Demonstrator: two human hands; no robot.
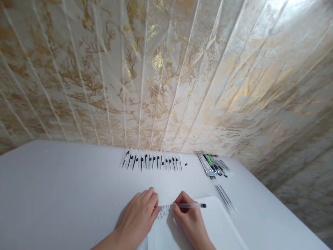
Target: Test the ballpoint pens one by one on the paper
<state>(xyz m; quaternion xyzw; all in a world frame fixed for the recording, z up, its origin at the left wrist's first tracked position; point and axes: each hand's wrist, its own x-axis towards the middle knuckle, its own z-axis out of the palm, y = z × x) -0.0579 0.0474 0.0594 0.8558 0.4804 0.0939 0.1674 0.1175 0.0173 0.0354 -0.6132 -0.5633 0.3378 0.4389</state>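
My right hand is closed around a pen with a clear barrel and a black end, which lies nearly level and points toward my left hand. My left hand has its fingers curled and its thumb pressed to the index finger. A thin strip seems to run from that pinch toward the pen, but what the left fingers hold is hidden. Between the hands, a cluster of small dark pieces lies on a white tray below them.
A row of clear pen barrels with black parts lies along the table's back. A single black cap sits right of it. Bundled pens, one bright green, and thin dark refills lie at right. A gold-patterned curtain hangs behind.
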